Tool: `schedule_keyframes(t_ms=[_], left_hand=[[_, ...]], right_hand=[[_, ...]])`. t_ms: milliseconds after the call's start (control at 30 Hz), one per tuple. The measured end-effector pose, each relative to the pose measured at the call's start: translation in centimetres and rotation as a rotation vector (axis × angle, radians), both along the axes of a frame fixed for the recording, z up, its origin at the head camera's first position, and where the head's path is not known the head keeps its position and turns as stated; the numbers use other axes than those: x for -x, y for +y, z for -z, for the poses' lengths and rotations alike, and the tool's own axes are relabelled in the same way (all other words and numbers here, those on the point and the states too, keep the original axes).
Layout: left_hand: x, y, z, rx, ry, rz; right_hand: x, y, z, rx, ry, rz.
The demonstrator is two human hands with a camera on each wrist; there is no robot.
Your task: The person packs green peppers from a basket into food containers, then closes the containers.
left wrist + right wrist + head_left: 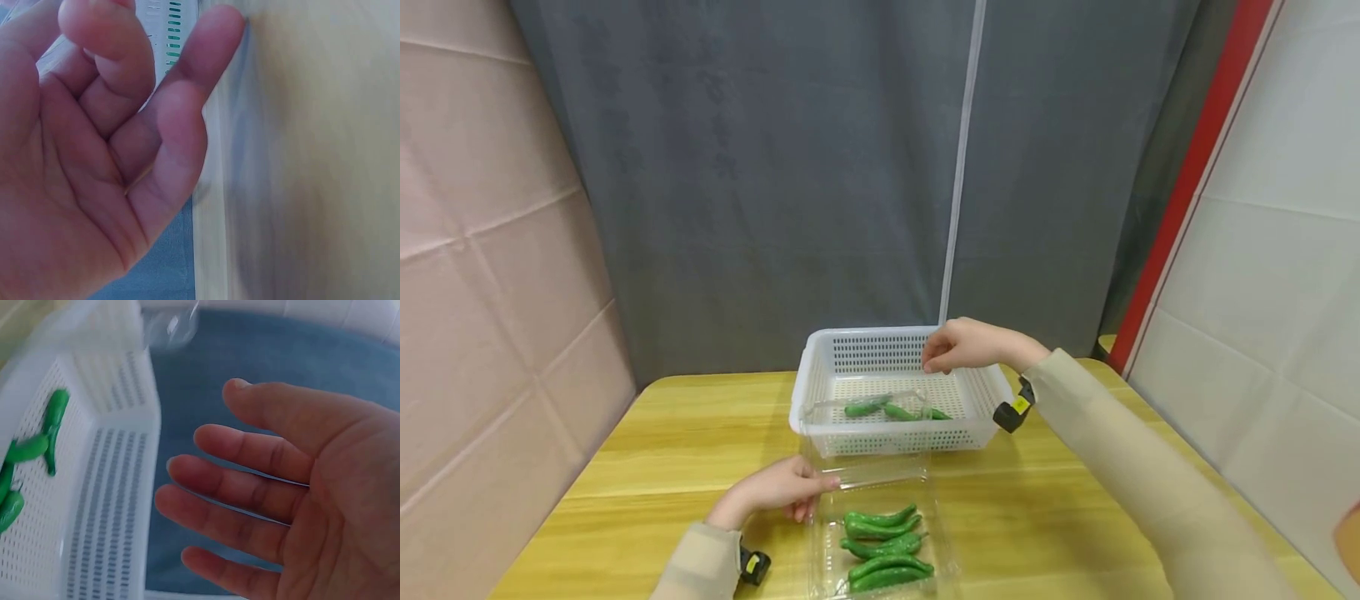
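My left hand (778, 487) is at the left edge of a clear plastic box (827, 542), one finger stretched over the rim and the others bent beside it. In the left wrist view the left hand (125, 125) shows its palm and bent fingers, while the gripped edge is hidden. Several green peppers (891, 546) lie in the box. My right hand (966, 343) hovers above the white basket (808, 392), holding nothing. The right wrist view shows the right hand (269, 487) with fingers spread and slightly bent. A few green peppers (56, 419) lie on the basket floor.
The box's clear lid (880, 473) stands raised toward the basket's near wall. Both containers are on a yellow wood-grain table (700, 442). A grey curtain (775, 167) hangs behind the table, with pale panels (1262, 333) at the sides.
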State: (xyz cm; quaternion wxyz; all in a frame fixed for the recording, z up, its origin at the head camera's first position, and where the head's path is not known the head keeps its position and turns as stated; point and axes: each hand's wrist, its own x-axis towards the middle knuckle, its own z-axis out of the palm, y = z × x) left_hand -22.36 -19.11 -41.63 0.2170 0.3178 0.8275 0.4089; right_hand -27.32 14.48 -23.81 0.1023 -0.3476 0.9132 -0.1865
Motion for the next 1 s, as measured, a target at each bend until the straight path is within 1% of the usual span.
schedule_keyframes(t_ms=[233, 467, 567, 800, 1000], left_hand=[[-0.4, 0.1, 0.0, -0.003, -0.014, -0.005], [-0.3, 0.1, -0.5, 0.008, 0.005, -0.004], [-0.3, 0.2, -0.6, 0.004, 0.003, 0.002], [-0.5, 0.2, -0.2, -0.005, -0.003, -0.001], [-0.7, 0.2, 0.0, -0.010, -0.003, -0.009]], right_hand=[[2.4, -0.4, 1.5, -0.048, -0.072, 0.083], [4.6, -2.2, 3.7, -0.113, -0.096, 0.077], [5.5, -3.0, 4.8, -0.133, -0.108, 0.096], [6.7, -4.5, 6.7, -0.175, -0.151, 0.128], [7.5, -5.1, 7.8, -0.225, -0.106, 0.148]])
